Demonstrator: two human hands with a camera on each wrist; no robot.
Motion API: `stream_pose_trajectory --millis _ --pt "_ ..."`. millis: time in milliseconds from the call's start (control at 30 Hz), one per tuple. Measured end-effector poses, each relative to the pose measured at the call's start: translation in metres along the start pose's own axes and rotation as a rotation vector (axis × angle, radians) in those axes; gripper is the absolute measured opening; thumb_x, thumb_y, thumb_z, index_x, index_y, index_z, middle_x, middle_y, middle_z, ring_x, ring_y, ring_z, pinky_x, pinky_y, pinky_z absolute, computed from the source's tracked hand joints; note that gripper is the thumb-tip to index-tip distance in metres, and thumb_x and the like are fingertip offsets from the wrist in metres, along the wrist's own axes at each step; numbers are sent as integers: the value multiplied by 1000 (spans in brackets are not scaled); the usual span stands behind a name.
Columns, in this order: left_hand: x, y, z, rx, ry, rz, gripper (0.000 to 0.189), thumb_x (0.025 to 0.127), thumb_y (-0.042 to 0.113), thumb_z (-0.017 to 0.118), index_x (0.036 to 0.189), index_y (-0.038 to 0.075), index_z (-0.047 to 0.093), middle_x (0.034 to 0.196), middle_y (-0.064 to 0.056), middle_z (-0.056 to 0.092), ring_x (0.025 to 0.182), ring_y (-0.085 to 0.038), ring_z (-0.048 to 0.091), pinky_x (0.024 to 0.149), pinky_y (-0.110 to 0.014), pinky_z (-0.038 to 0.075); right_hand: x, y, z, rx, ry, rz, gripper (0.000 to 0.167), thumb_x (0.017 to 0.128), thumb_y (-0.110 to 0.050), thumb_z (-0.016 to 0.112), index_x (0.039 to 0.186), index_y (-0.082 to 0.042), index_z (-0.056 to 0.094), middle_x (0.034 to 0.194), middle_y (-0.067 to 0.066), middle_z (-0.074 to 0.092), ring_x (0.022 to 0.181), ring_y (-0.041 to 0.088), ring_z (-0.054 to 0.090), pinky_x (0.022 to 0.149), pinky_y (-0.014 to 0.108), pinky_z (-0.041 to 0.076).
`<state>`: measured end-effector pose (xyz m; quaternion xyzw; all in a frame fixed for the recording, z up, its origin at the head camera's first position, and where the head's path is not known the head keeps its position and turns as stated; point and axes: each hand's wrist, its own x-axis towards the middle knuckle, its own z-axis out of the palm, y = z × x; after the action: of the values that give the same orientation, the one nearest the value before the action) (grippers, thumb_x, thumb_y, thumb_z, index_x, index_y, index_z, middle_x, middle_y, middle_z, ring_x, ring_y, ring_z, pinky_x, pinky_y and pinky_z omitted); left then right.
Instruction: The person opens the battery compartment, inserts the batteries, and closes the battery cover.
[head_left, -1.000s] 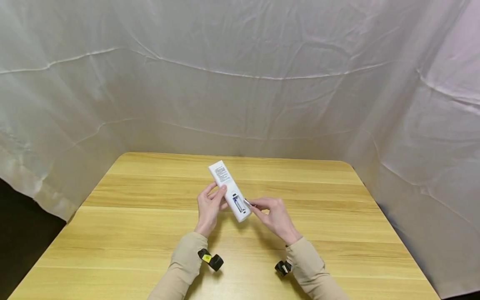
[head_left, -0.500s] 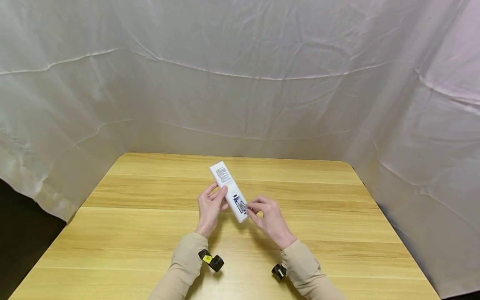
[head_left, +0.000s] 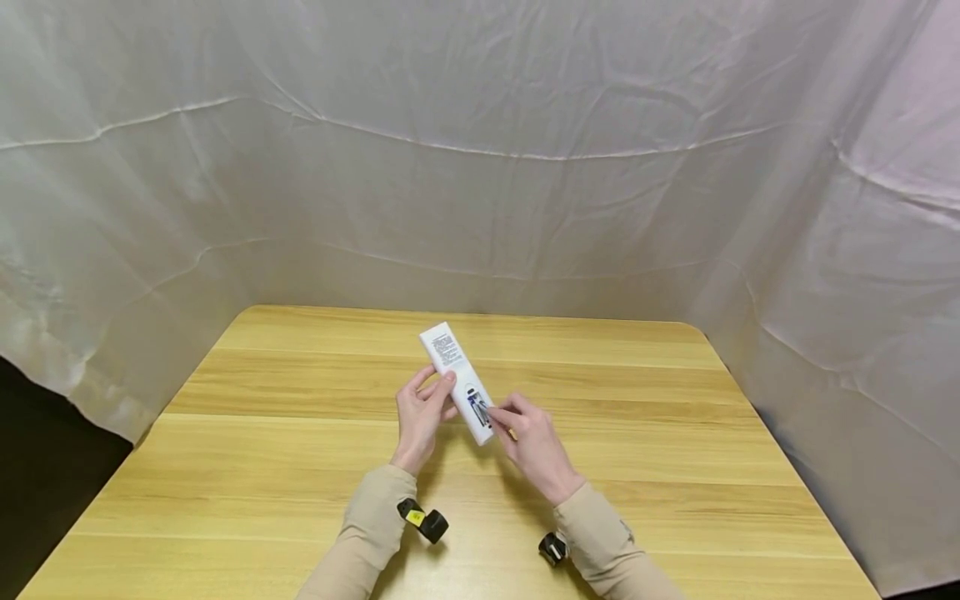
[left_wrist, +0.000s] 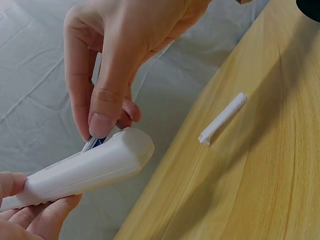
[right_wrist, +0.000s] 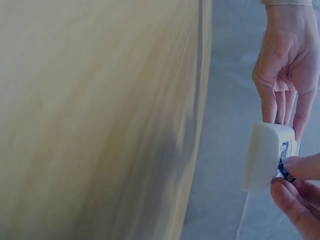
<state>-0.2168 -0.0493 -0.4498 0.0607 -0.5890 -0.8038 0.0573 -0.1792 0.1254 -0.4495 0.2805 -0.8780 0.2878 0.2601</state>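
Left hand (head_left: 417, 418) grips white remote (head_left: 448, 350), tilted 11-to-5 o'clock; right hand (head_left: 536, 442) pinches battery (right_wrist: 286, 174) near its 5 o'clock end. Apparently battery-seating step; next likely calls for pressing it flat.

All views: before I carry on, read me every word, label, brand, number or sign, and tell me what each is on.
None can be read.
Printed block on the back of the white remote: lines of dark print, too small to read.
Yellow sticker on the black wrist camera at the left sleeve: marking too small to read.
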Motion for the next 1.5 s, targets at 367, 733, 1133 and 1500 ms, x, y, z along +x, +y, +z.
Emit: stream_pose_trajectory --millis 367,733,1133,1500 --pt "1 0 -1 1 6 3 40 97 9 66 134 -3 57 113 -30 71 75 -11 74 62 -22 64 0 -1 -3 -44 -128 -29 49 69 22 73 114 2 73 108 12 71 94 25 70 82 30 66" --pt "1 2 -1 -4 -9 -10 41 97 9 66 135 -3 56 116 -31 70 76 -11 75 67 -25 66 2 2 -4 -10 -112 -41 46 71 21 73 113 2 74 105 11 71 92 23 69 81 28 65" --pt "0 3 0 9 -16 -15 43 97 10 66 137 -1 56 118 -31 68 75 -10 75 63 -22 65 6 3 -5 87 -72 56 22 79 6 78 100 0 78 96 8 74 86 21 71 78 27 65" --pt "0 4 0 14 -17 -25 42 96 10 66 136 0 56 117 -30 69 73 -10 74 61 -21 64 9 5 -5 284 -83 280 24 77 6 79 100 0 77 96 11 76 80 20 69 67 22 60"
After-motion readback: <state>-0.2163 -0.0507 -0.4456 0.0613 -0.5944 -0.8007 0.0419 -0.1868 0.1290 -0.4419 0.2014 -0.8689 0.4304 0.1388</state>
